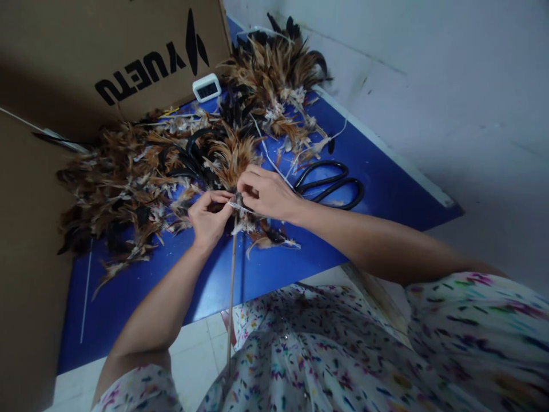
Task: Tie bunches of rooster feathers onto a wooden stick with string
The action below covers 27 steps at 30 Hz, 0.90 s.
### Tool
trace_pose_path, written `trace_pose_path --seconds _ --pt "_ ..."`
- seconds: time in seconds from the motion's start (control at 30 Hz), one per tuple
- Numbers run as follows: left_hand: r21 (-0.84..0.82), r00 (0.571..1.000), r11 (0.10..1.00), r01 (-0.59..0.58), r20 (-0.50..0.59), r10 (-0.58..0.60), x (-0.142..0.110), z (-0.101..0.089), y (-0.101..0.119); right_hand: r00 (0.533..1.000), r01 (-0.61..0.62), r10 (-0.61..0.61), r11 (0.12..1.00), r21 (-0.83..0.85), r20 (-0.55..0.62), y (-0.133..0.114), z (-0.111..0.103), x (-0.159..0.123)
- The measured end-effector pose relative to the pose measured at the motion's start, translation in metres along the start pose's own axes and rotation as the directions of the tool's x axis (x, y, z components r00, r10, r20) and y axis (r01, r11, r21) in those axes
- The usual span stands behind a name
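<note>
My left hand is closed in a pinch at the base of a brown feather bunch. A small pale feather sticks out from its fingertips. On the other side of the bunch, the fingers of my right hand are curled together; what lies between them is hidden. A thin wooden stick runs from below the bunch, over the table's front edge, down to my lap. Large black-handled scissors lie just beyond my right wrist, their blades mostly hidden. A white string trails behind my right hand.
Loose brown and black feathers cover the left of the blue table. Another feather pile lies at the back, by the wall. A small white digital clock stands before a cardboard box.
</note>
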State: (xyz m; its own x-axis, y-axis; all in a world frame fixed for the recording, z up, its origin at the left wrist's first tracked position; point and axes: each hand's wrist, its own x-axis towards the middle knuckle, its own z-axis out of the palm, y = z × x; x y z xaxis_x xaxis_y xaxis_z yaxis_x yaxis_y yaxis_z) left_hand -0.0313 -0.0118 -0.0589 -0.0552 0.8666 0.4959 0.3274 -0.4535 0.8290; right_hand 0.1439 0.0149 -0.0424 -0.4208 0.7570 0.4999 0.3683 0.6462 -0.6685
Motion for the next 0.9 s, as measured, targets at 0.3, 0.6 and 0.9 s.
trace_pose_path --seconds 0.3,0.6,0.9 --pt "0.034 0.999 0.999 -0.036 0.012 0.036 -0.001 -0.001 -0.002 0.999 -0.052 0.052 0.997 0.058 0.009 0.002 0.007 0.000" --pt "0.094 0.999 0.995 -0.026 0.022 0.024 -0.002 0.000 -0.003 0.999 0.006 -0.005 0.999 -0.036 0.033 0.000 0.006 0.001" --pt "0.115 1.000 0.993 0.003 0.004 -0.004 -0.002 0.000 -0.002 0.989 0.105 -0.049 0.902 -0.419 0.142 -0.010 0.001 0.002"
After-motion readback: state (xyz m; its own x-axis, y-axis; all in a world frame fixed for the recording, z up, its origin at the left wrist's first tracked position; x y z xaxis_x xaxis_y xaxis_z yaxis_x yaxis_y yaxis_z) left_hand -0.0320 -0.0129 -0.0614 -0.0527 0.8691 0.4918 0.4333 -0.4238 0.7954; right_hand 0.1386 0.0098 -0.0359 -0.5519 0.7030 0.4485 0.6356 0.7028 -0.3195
